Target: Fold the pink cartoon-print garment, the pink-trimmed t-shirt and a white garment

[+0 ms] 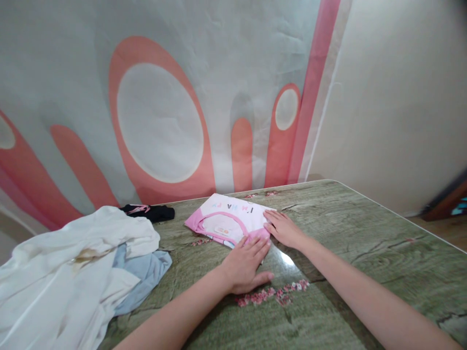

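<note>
A folded pink and white T-shirt (pixel 251 210) lies on the table, its pink-trimmed neckline turned toward me and coloured lettering across its front. My left hand (pixel 246 265) is open, fingers stretched out, with the fingertips resting on the shirt's near pink corner and the thumb apart over the tabletop. At the shirt's right edge, my right hand (pixel 283 227) lies open and flat, its fingertips touching the white and pink cloth. Neither hand grips anything.
A heap of white clothing (pixel 73 262) covers the table's left side, with a light blue garment (pixel 146 277) beneath it. Behind the heap lies a folded black garment (pixel 160 214). The wood-patterned table (pixel 365 243) meets a printed backdrop (pixel 160 121) at its far edge.
</note>
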